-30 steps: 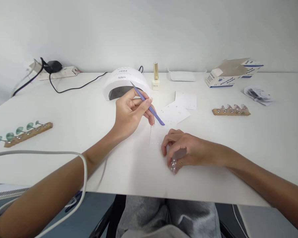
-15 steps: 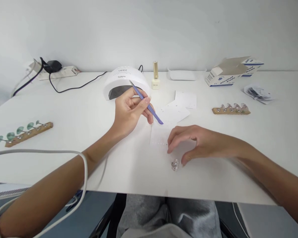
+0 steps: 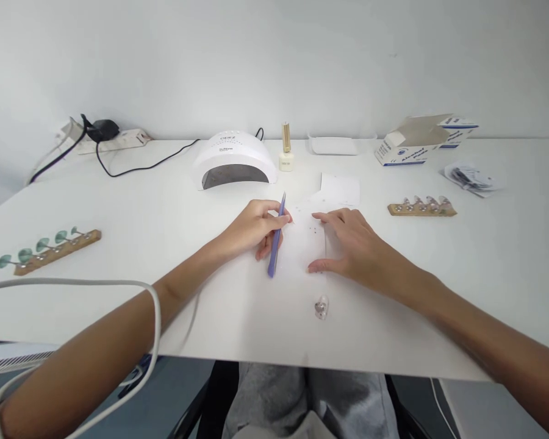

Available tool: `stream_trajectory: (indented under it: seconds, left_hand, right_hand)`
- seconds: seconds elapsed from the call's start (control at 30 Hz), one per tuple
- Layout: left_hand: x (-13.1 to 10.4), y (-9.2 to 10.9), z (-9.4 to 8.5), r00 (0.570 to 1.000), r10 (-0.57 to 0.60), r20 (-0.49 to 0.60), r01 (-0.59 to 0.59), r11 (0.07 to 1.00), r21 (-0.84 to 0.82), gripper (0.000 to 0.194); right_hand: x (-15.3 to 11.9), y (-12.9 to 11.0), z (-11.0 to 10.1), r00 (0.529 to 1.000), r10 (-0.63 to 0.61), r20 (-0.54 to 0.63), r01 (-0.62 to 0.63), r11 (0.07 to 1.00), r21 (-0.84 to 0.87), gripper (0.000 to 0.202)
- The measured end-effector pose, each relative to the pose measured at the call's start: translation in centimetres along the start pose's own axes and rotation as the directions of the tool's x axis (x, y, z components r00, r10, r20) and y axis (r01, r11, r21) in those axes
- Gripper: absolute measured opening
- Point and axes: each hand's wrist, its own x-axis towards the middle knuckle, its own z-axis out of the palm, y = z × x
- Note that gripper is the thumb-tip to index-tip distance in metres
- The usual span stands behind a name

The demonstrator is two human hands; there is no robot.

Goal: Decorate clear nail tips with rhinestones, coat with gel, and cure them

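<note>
Purple tweezers (image 3: 275, 247) in left hand (image 3: 260, 228), right hand (image 3: 354, 247) over white sheets (image 3: 302, 244)

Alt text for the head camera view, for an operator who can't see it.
Left hand holds purple tweezers beside white paper sheets; right hand spreads over them. A small clear piece lies nearer the wearer, a white lamp behind.

Wearer, one: grey washed denim below, pale top above.
Item: my left hand (image 3: 263, 228) and right hand (image 3: 350, 247), ungloved; forearms, uncovered. Item: my denim trousers (image 3: 268, 396), mottled, whitish fade on right leg. Item: pale top (image 3: 306, 428), lower edge only.
</note>
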Motion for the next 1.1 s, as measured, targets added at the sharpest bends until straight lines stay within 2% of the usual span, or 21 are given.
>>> stream_trajectory:
  seconds: [0.07, 0.2, 0.3, 0.47, 0.6, 0.7, 0.8, 0.93, 1.0, 1.1]
  left_hand:
    - [-0.1, 0.1, 0.1, 1.0, 0.003, -0.003, -0.003, 1.0, 0.01, 0.017]
    - [-0.2, 0.3, 0.1, 1.0, 0.001, 0.019, -0.002, 1.0, 0.017, 0.017]
    - [-0.2, 0.4, 0.0, 1.0, 0.005, 0.022, -0.005, 1.0, 0.024, 0.015]
    - [-0.2, 0.3, 0.1, 0.999, 0.01, 0.032, -0.01, 1.0, 0.002, 0.017]
    - [-0.4, 0.3, 0.5, 0.994, 0.092, -0.062, -0.091, 0.996, 0.02, 0.016]
    - [-0.7, 0.4, 0.8, 0.971, 0.168, -0.17, -0.152, 0.983, 0.104, 0.019]
    - [-1.1, 0.5, 1.3, 0.954, 0.211, -0.215, -0.161, 0.961, 0.226, 0.022]
    - [-1.3, 0.3, 2.1, 0.925, 0.334, -0.181, -0.222, 0.862, 0.455, 0.019]
    - [-1.3, 0.0, 2.5, 0.915, 0.376, -0.144, -0.24, 0.798, 0.553, 0.017]
    - [-1.3, -0.4, 2.9, 0.917, 0.38, -0.123, -0.214, 0.728, 0.652, 0.018]
  right_hand:
    - [0.0, -0.1, -0.2, 0.998, 0.04, 0.044, -0.041, 0.999, 0.032, 0.081]
    - [0.3, -0.1, -0.9, 0.969, 0.186, 0.163, -0.209, 0.968, 0.139, 0.076]
    - [0.5, -0.3, -1.4, 0.95, 0.223, 0.218, -0.266, 0.944, 0.196, 0.074]
    - [0.5, -0.3, -1.6, 0.964, 0.196, 0.18, -0.24, 0.931, 0.274, 0.06]
    - [0.8, 0.1, -1.4, 0.976, 0.197, 0.092, -0.217, 0.881, 0.42, 0.029]
    - [1.0, 0.3, -1.3, 0.973, 0.233, 0.009, -0.204, 0.832, 0.516, 0.016]
    - [1.1, 0.3, -1.4, 0.952, 0.307, -0.01, -0.239, 0.762, 0.602, 0.019]
    - [1.0, 0.1, -1.6, 0.92, 0.389, -0.034, -0.269, 0.694, 0.668, 0.022]
    - [0.9, 0.0, -1.6, 0.921, 0.39, 0.002, -0.281, 0.66, 0.696, 0.023]
    - [0.9, -0.1, -1.3, 0.935, 0.339, 0.101, -0.298, 0.601, 0.741, 0.025]
